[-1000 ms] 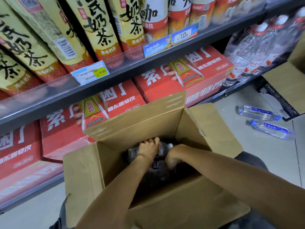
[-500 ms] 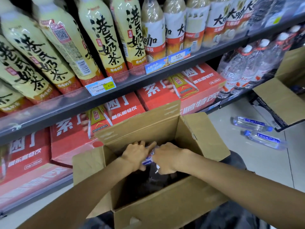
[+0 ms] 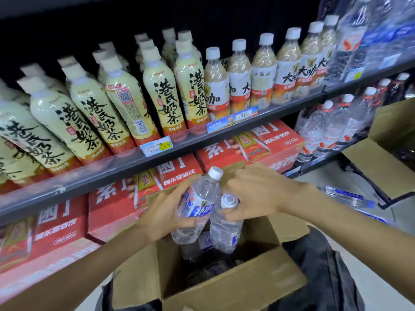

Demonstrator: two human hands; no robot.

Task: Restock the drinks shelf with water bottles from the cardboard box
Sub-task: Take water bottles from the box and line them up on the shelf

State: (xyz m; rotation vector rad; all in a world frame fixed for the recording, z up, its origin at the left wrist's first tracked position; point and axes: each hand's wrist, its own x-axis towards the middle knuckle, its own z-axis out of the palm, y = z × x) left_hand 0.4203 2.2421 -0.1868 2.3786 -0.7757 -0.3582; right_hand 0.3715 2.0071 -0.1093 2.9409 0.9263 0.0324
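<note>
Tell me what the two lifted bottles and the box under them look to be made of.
Bottles, left-hand and right-hand: apparently thin clear glossy plastic, see-through, white screw caps. Box: matte brown corrugated cardboard, judging by its creased flaps.

Left hand point(image 3: 166, 212) grips one water bottle point(image 3: 198, 203), right hand point(image 3: 258, 194) another bottle point(image 3: 225, 223), both above the open box point(image 3: 224, 286), shelf point(image 3: 179, 151) behind.
</note>
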